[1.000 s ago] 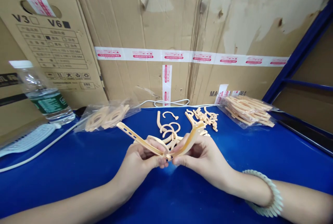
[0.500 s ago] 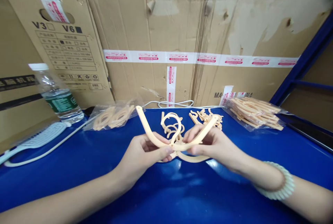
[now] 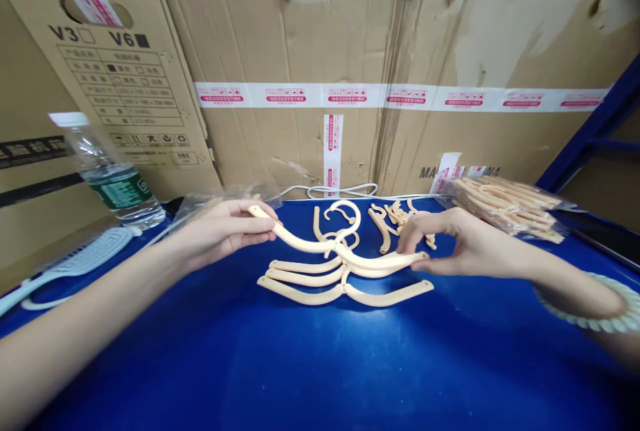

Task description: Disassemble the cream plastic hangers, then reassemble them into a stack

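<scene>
Hanger (image 3: pixel 340 254), pale peach plastic with curved arms and a top hook, is spread between both hands above the blue desk (image 3: pixel 300 364). Left hand (image 3: pixel 220 231) pinches its left tip; right hand (image 3: pixel 450 244) pinches the right tip.

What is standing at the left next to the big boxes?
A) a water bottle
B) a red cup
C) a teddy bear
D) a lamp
A: a clear water bottle with a white cap and green label stands upright at the left, in front of the cardboard boxes.
</scene>
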`<state>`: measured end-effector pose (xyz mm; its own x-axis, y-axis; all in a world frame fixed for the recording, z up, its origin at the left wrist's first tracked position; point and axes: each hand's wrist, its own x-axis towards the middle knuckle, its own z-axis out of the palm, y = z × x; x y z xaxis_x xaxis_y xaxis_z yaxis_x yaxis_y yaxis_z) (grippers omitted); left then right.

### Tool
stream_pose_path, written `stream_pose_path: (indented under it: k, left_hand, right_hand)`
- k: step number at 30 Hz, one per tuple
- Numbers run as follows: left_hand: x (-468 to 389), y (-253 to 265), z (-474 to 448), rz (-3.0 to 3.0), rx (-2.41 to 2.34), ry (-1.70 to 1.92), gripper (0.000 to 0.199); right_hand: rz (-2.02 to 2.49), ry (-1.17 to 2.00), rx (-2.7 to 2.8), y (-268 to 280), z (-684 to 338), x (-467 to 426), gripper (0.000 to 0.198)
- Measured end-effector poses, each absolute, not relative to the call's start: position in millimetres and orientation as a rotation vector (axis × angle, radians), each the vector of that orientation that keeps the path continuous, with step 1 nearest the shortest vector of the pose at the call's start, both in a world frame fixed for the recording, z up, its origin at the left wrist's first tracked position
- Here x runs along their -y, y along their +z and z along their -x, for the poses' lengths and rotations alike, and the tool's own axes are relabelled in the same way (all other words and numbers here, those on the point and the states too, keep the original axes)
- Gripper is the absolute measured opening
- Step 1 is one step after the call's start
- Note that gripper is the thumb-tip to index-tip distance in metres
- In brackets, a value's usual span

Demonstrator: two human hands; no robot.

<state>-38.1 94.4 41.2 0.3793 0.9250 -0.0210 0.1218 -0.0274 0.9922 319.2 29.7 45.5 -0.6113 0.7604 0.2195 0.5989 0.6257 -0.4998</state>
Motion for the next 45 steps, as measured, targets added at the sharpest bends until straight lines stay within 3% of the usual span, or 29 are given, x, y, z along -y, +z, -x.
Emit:
stream_pose_path:
  k: [5,12,18,34,45]
  left_hand:
    - [-88.1,48.4,45.0,-2.211,-0.907,0.257,0.007]
    - [-64.6,43.0,32.0,-2.658,-0.801,0.043,0.01]
    - [-67.6,33.8,31.9,-2.72,-0.791,0.138,0.011]
    - [-68.1,27.2,27.4,-2.874,-0.911,0.252,0.012]
    - [-59.0,26.7,25.1,-2.949,-0.941,0.195,0.005]
  right_hand:
    - [1.099,0.65,2.669,50.2,-317.8,-25.4,0.002]
    - [1.174,0.799,2.735,39.4,-313.0,-19.4,0.009]
    - [1.282,0.708,2.743,34.2,-314.3,-22.0,0.011]
    - [1.671,0.103,2.663,30.2,-318.2,-28.4,0.01]
    - [1.733,0.273,2.62,48.3,-328.7,-28.2,0.017]
